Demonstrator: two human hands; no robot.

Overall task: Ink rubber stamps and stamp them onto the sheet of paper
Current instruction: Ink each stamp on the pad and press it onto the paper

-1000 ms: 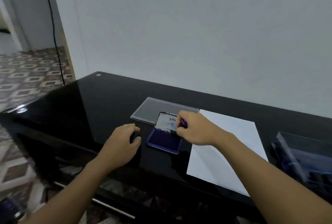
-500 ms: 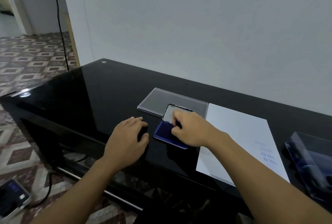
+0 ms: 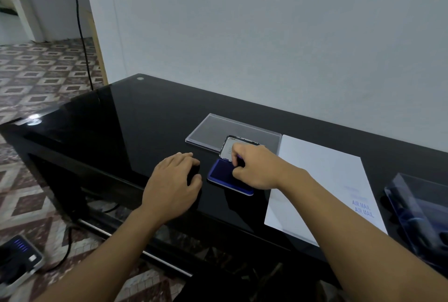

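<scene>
Your right hand (image 3: 257, 168), just right of the frame's centre, has its fingers curled down and pinched round a small stamp (image 3: 239, 159). Only a sliver of purple shows between them. The stamp looks pressed onto the dark blue ink pad (image 3: 221, 173), though the contact itself is hidden under your fingers. The pad's hinged lid (image 3: 228, 147) stands open just above the hand.

Your left hand (image 3: 174, 178) rests on the black surface (image 3: 121, 119) just left of the pad, fingers loosely bent. There is a dark patch beneath the fingertips, but against the glossy black you cannot tell whether that hand holds anything.

To the right of the pad, touching or nearly touching its edge, lies the sheet of paper (image 3: 322, 175). Near its lower right edge are two blue "AIR MAIL" prints (image 3: 363, 208), one under the other, with fainter marks just above them. The rest of the sheet is blank.

By the look of it, the task is partly done. Some impressions are already made, this stamp is being inked, and its print on the paper is yet to come. A clear flat cover (image 3: 230, 129) lies above the pad, and at the right edge of the frame sits a clear case (image 3: 417, 207) with dark shapes inside, possibly more stamps.
</scene>
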